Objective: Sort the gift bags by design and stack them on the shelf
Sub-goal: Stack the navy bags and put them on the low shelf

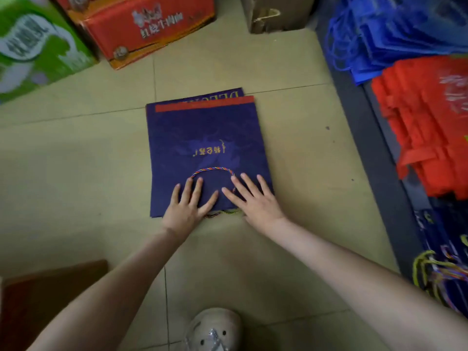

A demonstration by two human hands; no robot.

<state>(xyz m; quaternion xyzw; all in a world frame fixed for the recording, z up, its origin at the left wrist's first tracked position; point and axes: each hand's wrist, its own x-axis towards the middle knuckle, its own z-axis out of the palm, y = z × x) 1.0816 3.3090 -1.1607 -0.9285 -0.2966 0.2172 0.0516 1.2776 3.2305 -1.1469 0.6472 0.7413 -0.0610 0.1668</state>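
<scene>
A small stack of flat navy gift bags (202, 138) with gold lettering and a red strip lies on the tiled floor in the middle of the view. A twisted rope handle (212, 169) curls over the top bag. My left hand (188, 203) and my right hand (253, 198) both press flat on the near edge of the top bag, fingers spread and straight. On the low shelf at the right lie a pile of blue bags (395, 34), a pile of red bags (425, 127) and navy bags with rope handles (445, 262).
A green carton (33, 46) and a red-orange carton (141, 26) stand on the floor at the back left, a brown cardboard box (273, 13) at the back. A dark brown box (43, 300) sits near left. My shoe (215, 330) shows at the bottom.
</scene>
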